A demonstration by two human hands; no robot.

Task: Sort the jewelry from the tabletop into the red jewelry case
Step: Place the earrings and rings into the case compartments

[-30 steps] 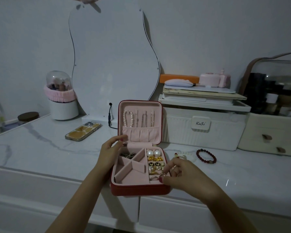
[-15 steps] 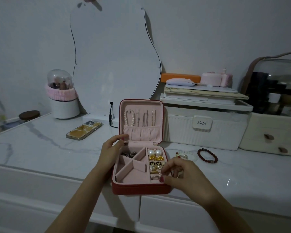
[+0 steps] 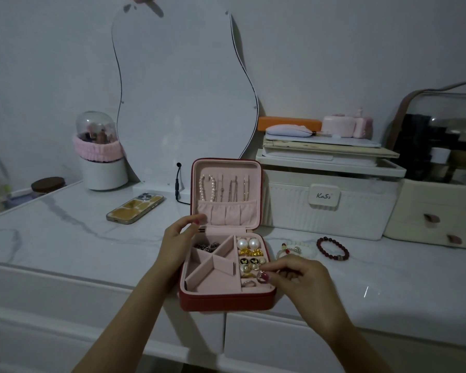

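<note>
Head view: right hand point(image 3: 299, 278) pinches a small ring over the red jewelry case point(image 3: 226, 301), ring slots just below its fingertips; left hand point(image 3: 176, 244) loosely curled on case's far-left edge; white bracelet point(image 3: 293, 250) and dark bead bracelet point(image 3: 332, 248) lie just beyond right hand, nearer it.

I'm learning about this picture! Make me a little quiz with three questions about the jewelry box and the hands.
1. True or false: the red jewelry case has its lid open.
2. Which hand rests on the case's left edge? A) left hand B) right hand
3. Fill in: the dark red beaded bracelet lies on the ____, right of the case.

Key: 1 true. 2 A. 3 tabletop. The right hand's fingertips pinch a small ring at the ring slots; I can't make out any detail on it.
</note>
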